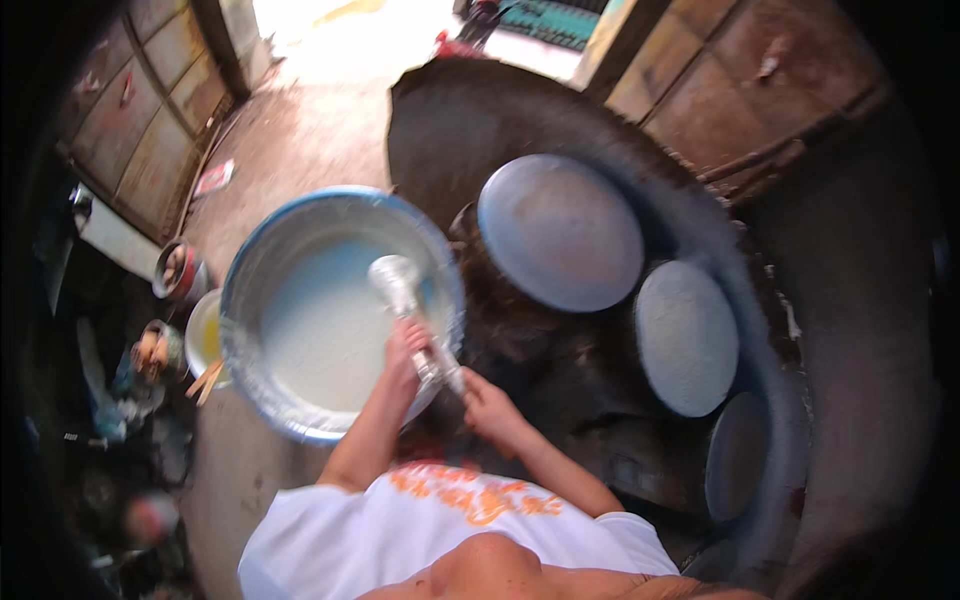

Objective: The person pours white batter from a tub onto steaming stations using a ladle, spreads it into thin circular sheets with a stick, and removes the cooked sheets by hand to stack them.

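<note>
A large blue-rimmed basin (243, 375) holds milky white liquid and stands to my left. My left hand (408, 345) is wrapped round the handle of a ladle (394, 276), whose pale, wet-looking bowl is over the liquid. Close to the basin's right rim, my right hand (487, 407) is closed on a thin, whitish flat tool (451, 374); its kind is blurred. The two tools lie close together, and I cannot tell whether they touch. On the right, a round pan (687, 338) carries a pale layer. A larger round grey pan (560, 232) sits farther away.
The pans sit on a dark, curved stove (440, 120). Another round pan (738, 457) is nearer me. Left of the basin are a bowl with yellow liquid (206, 335), wooden sticks (206, 382) and containers of eggshell-like pieces (155, 350). A bright doorway opens ahead.
</note>
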The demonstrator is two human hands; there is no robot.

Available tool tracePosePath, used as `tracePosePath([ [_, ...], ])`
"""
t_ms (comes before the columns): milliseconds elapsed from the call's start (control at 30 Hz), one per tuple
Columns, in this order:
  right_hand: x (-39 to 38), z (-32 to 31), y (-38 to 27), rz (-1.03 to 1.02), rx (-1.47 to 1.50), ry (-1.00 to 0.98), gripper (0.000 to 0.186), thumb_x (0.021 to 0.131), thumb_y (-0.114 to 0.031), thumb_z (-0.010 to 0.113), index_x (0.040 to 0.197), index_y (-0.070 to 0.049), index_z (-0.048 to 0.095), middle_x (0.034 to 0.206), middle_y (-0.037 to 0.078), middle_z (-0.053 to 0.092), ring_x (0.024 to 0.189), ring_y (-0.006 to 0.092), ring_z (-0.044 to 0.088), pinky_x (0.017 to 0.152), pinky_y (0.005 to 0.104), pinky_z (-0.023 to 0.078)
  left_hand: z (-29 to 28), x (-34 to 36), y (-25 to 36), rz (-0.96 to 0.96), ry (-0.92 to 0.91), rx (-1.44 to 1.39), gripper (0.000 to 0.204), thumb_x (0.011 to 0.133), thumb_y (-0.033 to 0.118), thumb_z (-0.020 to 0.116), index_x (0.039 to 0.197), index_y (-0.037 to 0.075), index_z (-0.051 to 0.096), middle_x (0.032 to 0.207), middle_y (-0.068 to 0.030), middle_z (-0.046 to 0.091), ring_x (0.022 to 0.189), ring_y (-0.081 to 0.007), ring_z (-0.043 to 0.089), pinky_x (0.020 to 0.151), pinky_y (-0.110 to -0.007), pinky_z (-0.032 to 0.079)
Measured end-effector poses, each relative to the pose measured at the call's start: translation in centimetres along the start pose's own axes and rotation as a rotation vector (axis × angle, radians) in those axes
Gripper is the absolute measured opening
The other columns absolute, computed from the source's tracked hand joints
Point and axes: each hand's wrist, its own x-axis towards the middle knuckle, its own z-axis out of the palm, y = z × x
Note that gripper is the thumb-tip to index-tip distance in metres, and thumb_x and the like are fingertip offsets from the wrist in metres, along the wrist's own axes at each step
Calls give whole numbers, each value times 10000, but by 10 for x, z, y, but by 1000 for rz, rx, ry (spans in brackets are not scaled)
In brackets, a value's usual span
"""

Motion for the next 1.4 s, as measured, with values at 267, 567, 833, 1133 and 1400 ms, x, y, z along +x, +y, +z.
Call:
tracePosePath([
  [267,-78,-26,-177,-116,616,-261,446,1002,-174,388,1442,-219,331,608,23,467,424,67,376,374,204,319,258,-122,-53,-210,-444,296,392,1003,336,395,683,113,354,529,32,280,390,-75,302,327,-216,284],
  [567,-58,0,-197,-525,649,-327,462,987,-195,439,1438,-209,343,593,64,489,389,85,352,355,218,305,339,-152,-29,-381,-757,418,346,1008,314,378,742,95,405,523,23,392,364,-56,382,315,-200,368],
  [833,-58,20,-127,-53,684,-170,436,996,-206,424,1416,-125,341,580,34,455,378,87,376,356,218,316,235,-151,34,-581,-174,99,370,1005,344,377,727,101,361,499,43,315,381,-60,325,322,-217,285],
  [1133,-56,56,-85,31,875,-71,383,999,-184,371,1381,-164,382,586,32,470,400,80,373,381,215,341,251,-122,31,-591,218,-3,423,983,349,442,654,101,346,498,49,344,370,-38,320,330,-194,324],
  [1400,-46,-58,-125,-425,467,694,382,871,-98,605,1250,-55,572,748,9,594,541,64,449,497,218,403,267,-44,-148,-1005,-107,116,306,998,165,403,696,121,376,547,49,333,401,-36,315,365,-190,308],
])
